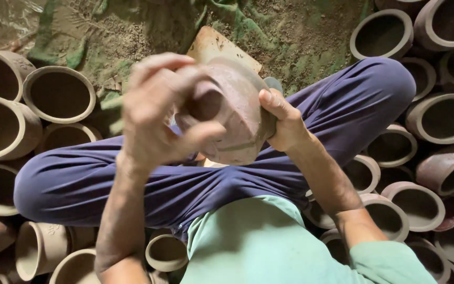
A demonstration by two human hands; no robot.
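Observation:
I hold a small unfired brown clay pot [240,113] above my crossed legs in dark blue trousers [342,105]. My right hand [285,121] grips the pot's side, thumb on its outer wall. My left hand [158,113] is blurred and closed around a small rounded clay-coloured tool [206,102], which presses against the pot's surface. The pot's lower edge hangs just over my lap.
Many open clay pots surround me: several at the left [59,94], several at the right [442,118], more by my knees [166,252]. A flat wooden board [214,47] lies on the earthen floor ahead, beside green cloth [64,47].

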